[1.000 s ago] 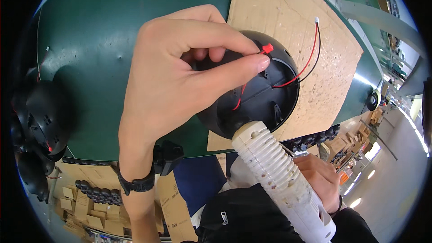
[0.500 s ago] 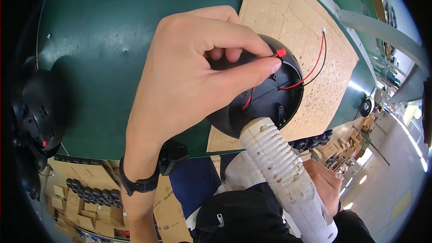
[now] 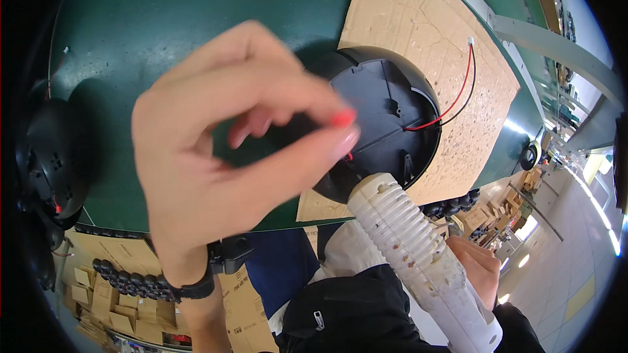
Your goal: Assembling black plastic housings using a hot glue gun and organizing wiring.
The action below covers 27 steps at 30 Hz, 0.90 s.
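In the head view, the black round housing [image 3: 376,101] sits near the tabletop's near edge, right of its middle, across the left edge of a cardboard sheet [image 3: 484,134]. Its hollow side faces up, showing a matt floor with thin ribs, small raised posts and a curved rim. A red wire [image 3: 466,82] and a black wire [image 3: 473,78] leave the inside together, pass over the rim on the right and arc above the cardboard to a small white plug [image 3: 471,40].

The left hand [image 3: 176,150] is over the green tabletop [image 3: 196,0], left of the housing and partly in front of it. Its thumb and index finger meet in a pinch on a small red connector [image 3: 342,118], blurred, above the housing's left part; the other fingers curl loosely. A short bit of red lead shows just below the thumb.

The right hand [image 3: 477,268], beyond the tabletop's near edge, is closed around a stained white ribbed tool [image 3: 422,255], its grip partly hidden behind the body. The tool's tip overlaps the housing's near rim; whether they touch cannot be told. More black shells [image 3: 55,150] crowd the tabletop's left edge.
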Available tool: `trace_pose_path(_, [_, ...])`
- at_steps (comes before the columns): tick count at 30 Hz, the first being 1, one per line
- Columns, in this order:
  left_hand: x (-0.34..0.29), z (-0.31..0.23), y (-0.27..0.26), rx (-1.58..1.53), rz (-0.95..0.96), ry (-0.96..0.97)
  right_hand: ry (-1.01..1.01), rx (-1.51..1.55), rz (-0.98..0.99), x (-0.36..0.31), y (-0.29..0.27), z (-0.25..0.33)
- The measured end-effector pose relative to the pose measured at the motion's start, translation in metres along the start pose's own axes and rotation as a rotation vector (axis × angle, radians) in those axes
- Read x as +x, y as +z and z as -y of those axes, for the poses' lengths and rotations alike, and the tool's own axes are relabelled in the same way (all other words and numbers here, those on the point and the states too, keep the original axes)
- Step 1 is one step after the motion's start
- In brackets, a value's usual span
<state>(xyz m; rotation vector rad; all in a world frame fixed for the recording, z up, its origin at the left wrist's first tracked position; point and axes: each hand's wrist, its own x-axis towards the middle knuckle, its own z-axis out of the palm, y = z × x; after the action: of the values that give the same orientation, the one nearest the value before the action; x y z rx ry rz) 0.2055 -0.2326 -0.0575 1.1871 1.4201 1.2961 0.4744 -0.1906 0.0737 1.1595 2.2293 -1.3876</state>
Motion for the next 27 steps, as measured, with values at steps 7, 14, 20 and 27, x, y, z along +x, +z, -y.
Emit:
trace_pose_path(7, [-0.020,0.013,-0.016,-0.195,0.118,-0.013,0.040,-0.032,-0.040,-0.007,-0.013,0.005])
trace_pose_path(14, [-0.035,0.016,-0.016,-0.226,0.113,-0.063,-0.028,0.021,-0.044,0.000,-0.010,0.000])
trace_pose_path(20, [-0.025,0.016,-0.011,-0.253,0.104,0.007,0.010,0.007,0.020,-0.002,-0.019,0.003])
trace_pose_path(27, [-0.004,0.015,-0.011,-0.331,0.222,0.047,0.005,0.064,-0.037,0.002,-0.023,0.006])
